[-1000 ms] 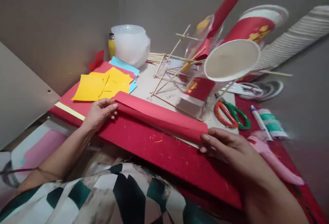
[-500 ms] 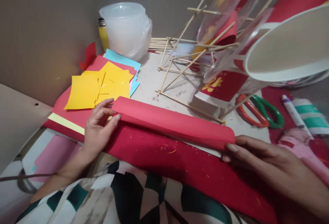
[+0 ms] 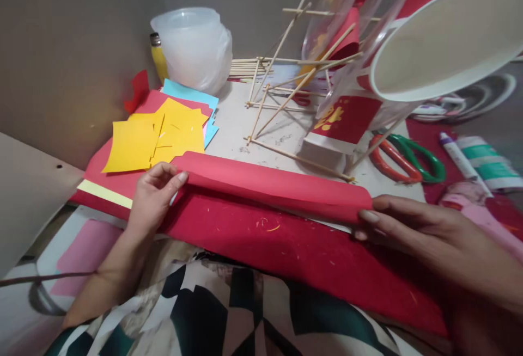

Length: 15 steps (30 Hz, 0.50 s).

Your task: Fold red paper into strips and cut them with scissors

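Observation:
A long red paper roll [image 3: 273,184] lies across the front of a low table covered in red felt [image 3: 294,247]. My left hand [image 3: 153,201] pinches the roll's left end between thumb and fingers. My right hand [image 3: 412,231] grips the right end, fingers curled along it. The paper's free edge curls over on top, loosely rolled. Just behind the left end lies a pile of yellow paper squares [image 3: 157,135] on red and blue sheets.
A frame of thin wooden sticks [image 3: 286,100] stands behind the roll, with a large white-lined paper cup [image 3: 445,40] and clear plastic cups tilted on it. Red and green scissors [image 3: 408,157], a glue tube [image 3: 460,163], a white plastic tub [image 3: 192,45] and a grey wall surround.
The view tilted closer and slightly down; the cup now fills the upper right. Both hands stayed on the roll's ends, the left thumb shifting a little.

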Motion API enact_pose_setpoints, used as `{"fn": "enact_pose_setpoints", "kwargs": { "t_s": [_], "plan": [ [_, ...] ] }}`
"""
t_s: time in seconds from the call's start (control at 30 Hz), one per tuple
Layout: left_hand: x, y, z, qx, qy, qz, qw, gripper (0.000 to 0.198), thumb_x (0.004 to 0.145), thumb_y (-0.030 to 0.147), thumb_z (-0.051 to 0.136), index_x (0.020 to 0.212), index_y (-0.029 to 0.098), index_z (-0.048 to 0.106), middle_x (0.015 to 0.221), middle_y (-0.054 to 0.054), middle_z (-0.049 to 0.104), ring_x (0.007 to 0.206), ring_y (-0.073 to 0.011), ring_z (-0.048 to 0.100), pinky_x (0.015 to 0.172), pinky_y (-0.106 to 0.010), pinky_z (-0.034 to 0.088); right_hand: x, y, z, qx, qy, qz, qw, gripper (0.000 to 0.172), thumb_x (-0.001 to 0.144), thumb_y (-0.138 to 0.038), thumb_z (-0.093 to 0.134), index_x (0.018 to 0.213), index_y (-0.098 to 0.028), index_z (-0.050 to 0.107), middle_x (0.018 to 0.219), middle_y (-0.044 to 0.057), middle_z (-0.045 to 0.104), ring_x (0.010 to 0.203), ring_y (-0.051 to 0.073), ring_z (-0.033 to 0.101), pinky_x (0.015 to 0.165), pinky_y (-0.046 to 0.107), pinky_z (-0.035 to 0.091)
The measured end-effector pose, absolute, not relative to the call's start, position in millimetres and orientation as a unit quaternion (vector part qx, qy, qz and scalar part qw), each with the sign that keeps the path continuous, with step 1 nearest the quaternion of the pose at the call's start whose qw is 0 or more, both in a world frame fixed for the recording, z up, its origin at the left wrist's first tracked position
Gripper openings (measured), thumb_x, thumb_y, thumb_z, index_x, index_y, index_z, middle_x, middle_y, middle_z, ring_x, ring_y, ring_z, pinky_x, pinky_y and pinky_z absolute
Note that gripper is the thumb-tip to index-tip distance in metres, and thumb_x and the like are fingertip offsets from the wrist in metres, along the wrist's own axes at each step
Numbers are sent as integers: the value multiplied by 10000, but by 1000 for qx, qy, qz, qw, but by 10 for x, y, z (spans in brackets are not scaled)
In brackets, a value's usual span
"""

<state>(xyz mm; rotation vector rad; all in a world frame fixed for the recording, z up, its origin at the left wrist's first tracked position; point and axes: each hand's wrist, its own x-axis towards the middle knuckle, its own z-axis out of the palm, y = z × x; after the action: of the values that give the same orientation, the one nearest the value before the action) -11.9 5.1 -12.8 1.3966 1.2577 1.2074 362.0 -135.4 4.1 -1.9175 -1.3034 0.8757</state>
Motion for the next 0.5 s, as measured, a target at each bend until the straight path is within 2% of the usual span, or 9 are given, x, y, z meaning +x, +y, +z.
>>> {"fn": "enact_pose_setpoints", "kwargs": {
  "t_s": [0.13,0.27,0.5],
  "plan": [
    [-69,71,-77,521,528,510,435,263,622,291,879,692,191,647,578,52,566,526,-86,460,501,-206,364,3598,-1361,102,-682,-538,400,292,555,820,-747,660,723,-202,690,681,76,736,627,173,645,592,265,500],
    [8,74,38,484,549,508,454,272,564,265,884,646,204,632,553,40,569,493,-88,429,406,-218,260,3604,-1338,140,-662,-541,417,310,544,841,-724,656,730,-192,666,664,46,709,614,150,620,605,260,492],
    [20,122,91,490,543,495,469,259,591,235,893,620,228,635,494,43,509,452,-87,390,364,-224,227,3609,-1336,121,-636,-519,445,358,522,797,-707,718,788,-187,673,628,32,703,580,138,625,568,244,481]
  ]
}}
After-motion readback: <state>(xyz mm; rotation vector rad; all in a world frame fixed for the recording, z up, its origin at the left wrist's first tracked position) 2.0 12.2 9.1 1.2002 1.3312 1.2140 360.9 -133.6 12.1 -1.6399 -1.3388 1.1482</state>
